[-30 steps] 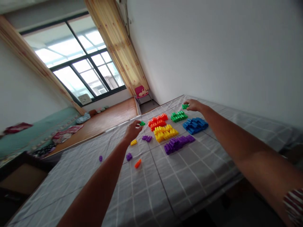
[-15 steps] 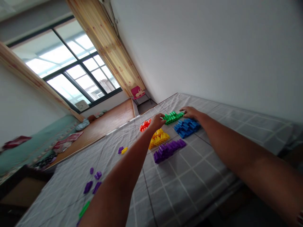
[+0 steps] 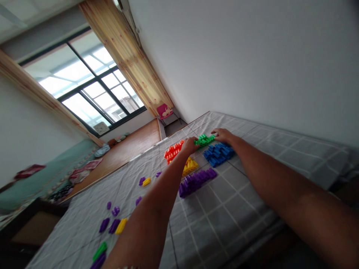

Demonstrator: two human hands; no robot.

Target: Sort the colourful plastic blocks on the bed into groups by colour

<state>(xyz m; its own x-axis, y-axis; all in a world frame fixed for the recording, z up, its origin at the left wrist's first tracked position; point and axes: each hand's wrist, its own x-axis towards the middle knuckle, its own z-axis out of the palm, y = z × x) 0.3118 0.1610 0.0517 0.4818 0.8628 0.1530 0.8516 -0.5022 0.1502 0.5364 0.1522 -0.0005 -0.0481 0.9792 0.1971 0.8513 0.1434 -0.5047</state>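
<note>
A stack of green plastic pieces [image 3: 204, 140] lies on the grey checked cloth, between my two hands. My left hand [image 3: 190, 145] has its fingers curled against the left end of the stack. My right hand [image 3: 223, 135] bends its fingers and thumb about the right end. Nearer to me are stacks of blue pieces [image 3: 218, 154] and purple pieces [image 3: 198, 182]. Orange pieces [image 3: 173, 151] sit left of my left hand. My left forearm partly hides the yellow pieces [image 3: 190, 165]. The fingertips are too small to make out well.
Loose purple pieces [image 3: 104, 225], a yellow piece [image 3: 121, 226] and a green piece [image 3: 100, 251] lie at the left on the checked cloth [image 3: 230, 209]. A white wall [image 3: 252, 63] borders the far right side. A pink chair [image 3: 165, 111] stands beyond the far edge.
Both hands have stayed at the ends of the green stack, which looks slightly narrower. My left forearm has shifted right, showing more orange pieces and loose pieces. The view has tilted slightly.
</note>
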